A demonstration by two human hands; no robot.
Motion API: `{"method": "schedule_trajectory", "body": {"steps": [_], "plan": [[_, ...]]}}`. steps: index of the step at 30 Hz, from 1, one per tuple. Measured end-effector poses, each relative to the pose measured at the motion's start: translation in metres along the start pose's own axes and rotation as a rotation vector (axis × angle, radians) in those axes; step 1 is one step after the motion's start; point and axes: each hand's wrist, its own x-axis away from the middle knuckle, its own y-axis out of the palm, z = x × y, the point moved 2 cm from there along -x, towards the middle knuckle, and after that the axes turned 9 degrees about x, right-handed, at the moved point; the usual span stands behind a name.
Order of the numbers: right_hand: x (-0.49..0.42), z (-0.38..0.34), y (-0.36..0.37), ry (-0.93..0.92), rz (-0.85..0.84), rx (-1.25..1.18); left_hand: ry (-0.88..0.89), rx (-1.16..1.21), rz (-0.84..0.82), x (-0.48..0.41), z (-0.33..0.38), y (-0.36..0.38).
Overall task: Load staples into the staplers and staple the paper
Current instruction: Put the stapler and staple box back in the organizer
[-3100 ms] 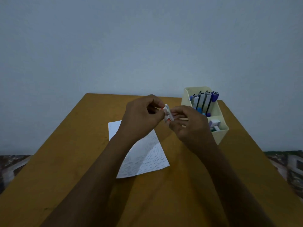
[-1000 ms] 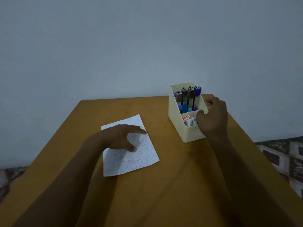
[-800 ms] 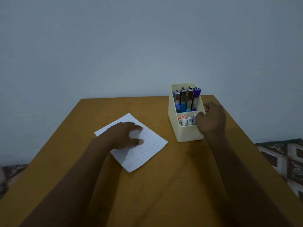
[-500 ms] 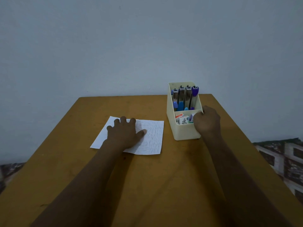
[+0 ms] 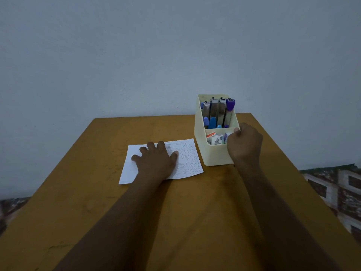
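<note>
A white sheet of paper [image 5: 187,160] covered in handwriting lies flat on the wooden table. My left hand [image 5: 155,162] rests palm down on it with fingers spread. A cream plastic organizer [image 5: 214,157] stands just right of the paper. Its back compartment holds several upright staplers [image 5: 217,112] in blue and purple. Its front compartment holds small staple boxes [image 5: 214,138]. My right hand [image 5: 245,144] grips the organizer's right front edge, fingers curled over the rim.
The brown table [image 5: 175,222] ends at a plain grey wall just behind the organizer. A patterned floor [image 5: 332,188] shows past the right and left table edges.
Both hands let go of a staple box, which now lies in the organizer. My left hand turned the paper and flattened it. My right hand took the organizer's edge and drew it close to the paper.
</note>
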Motion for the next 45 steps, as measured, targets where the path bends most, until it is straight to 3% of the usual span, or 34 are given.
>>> {"method": "schedule_trajectory", "body": {"steps": [6, 28, 31, 35, 40, 45], "plan": [[0.006, -0.002, 0.003, 0.004, -0.019, 0.006, 0.116, -0.010, 0.062, 0.000, 0.004, 0.001], [0.024, 0.006, 0.016, 0.000, 0.039, -0.052, 0.264, 0.150, 0.086, 0.000, -0.008, 0.007], [0.028, 0.006, 0.018, -0.103, 0.232, -0.107, 0.277, 0.209, 0.128, 0.003, -0.011, 0.003], [0.040, -0.010, 0.015, -0.414, 0.487, -0.198, 0.253, 0.326, 0.261, 0.013, -0.018, -0.007], [0.071, -0.024, 0.032, -0.608, 0.344, -0.249, 0.219, 0.430, 0.375, 0.027, -0.037, -0.013], [0.107, -0.017, 0.061, -0.741, 0.213, -0.139, 0.218, 0.479, 0.409, 0.046, -0.051, -0.012]]}}
